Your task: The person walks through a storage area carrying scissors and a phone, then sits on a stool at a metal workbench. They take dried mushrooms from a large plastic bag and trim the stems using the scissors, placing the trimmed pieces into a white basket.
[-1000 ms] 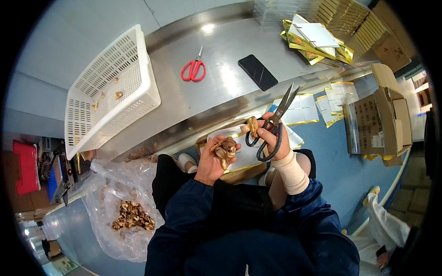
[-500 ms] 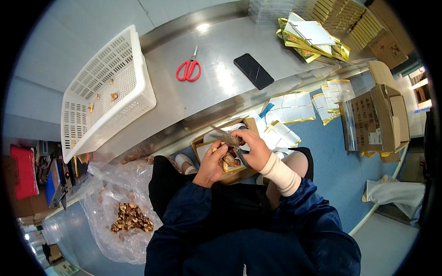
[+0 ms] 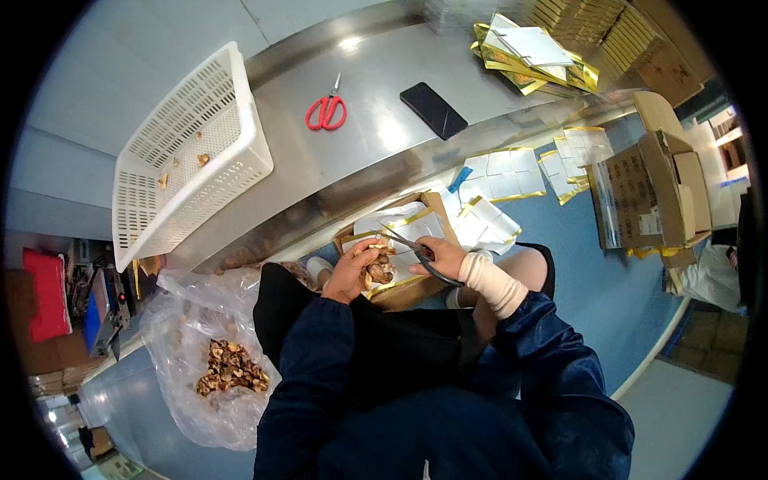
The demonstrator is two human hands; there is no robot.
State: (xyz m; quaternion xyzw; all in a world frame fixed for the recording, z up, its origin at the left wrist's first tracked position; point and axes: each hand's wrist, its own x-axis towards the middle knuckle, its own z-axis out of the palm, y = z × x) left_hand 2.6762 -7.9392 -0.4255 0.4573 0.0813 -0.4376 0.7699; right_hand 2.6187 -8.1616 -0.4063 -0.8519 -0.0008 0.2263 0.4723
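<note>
My left hand [image 3: 350,272] is closed round a few brown, wrinkled dried mushrooms [image 3: 379,274]. My right hand [image 3: 442,261] grips dark-handled scissors [image 3: 436,274], their blades pointing left toward the mushrooms. Whether the blade tips touch a mushroom cannot be made out. Beneath both hands, between my knees, stands an open cardboard box [image 3: 400,299] with white, yellow-edged sheets in it. On the floor to my left, a clear plastic bag [image 3: 180,400] holds a heap of cut dried mushroom pieces [image 3: 232,370].
On the steel table [image 3: 364,144] lie red-handled scissors [image 3: 326,112], a black phone [image 3: 434,110] and a pile of yellow-edged packaging [image 3: 536,56]. A white basket [image 3: 260,152] with a few pieces stands at left. White cards [image 3: 504,174] and an open carton [image 3: 640,196] are at right.
My right hand has drawn slightly right and down from the left hand, and the scissors now show clearly with blades apart. My left hand has shifted a little left, still holding mushrooms.
</note>
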